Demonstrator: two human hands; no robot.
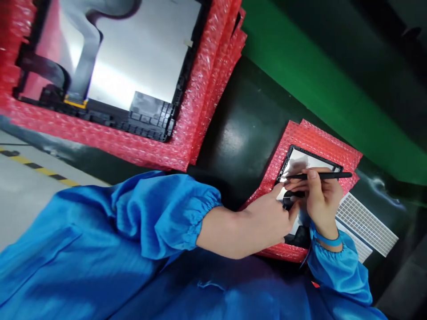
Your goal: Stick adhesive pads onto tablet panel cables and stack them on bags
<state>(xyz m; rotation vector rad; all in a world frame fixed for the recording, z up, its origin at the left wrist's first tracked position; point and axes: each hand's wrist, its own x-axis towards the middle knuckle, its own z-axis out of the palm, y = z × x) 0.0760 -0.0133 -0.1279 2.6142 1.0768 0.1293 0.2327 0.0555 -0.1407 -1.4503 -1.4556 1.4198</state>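
— Dark, glossy bench (233, 133) with a green band (333, 89) along its far edge, and grey floor with a yellow-and-black stripe (40, 169) beyond it. What are the hands on?

— A small black-framed panel with a shiny silver back (308, 162), lying flat on a little stack of red bubble-wrap sheets (320, 140) at the right of the bench. The left hand (267, 220) reaches across in a blue sleeve, its fingers (283, 189) pinched on a small dark part (288, 202) at the panel's near half. The right hand (322, 200), with a blue wrist strap (328, 240), is clenched round a slim black stick-like tool (318, 176) held level over the panel.

— How would that panel handle?

— My guess is light, thin and stiff, but fragile: the bright back looks easy to scratch or smudge. I would take it by the black frame edges, never by the face or any cable. The bubble wrap under it is soft and may slide.

— Anything nearby in the way?

— A white sheet printed with a fine grid (367, 222) lies just beside the stack, on the right. A much larger panel of the same kind, with grey flat cables (133, 58), rests on a bigger pile of red bubble wrap (207, 89), well apart and close to the camera. The left forearm crosses the bench between them.
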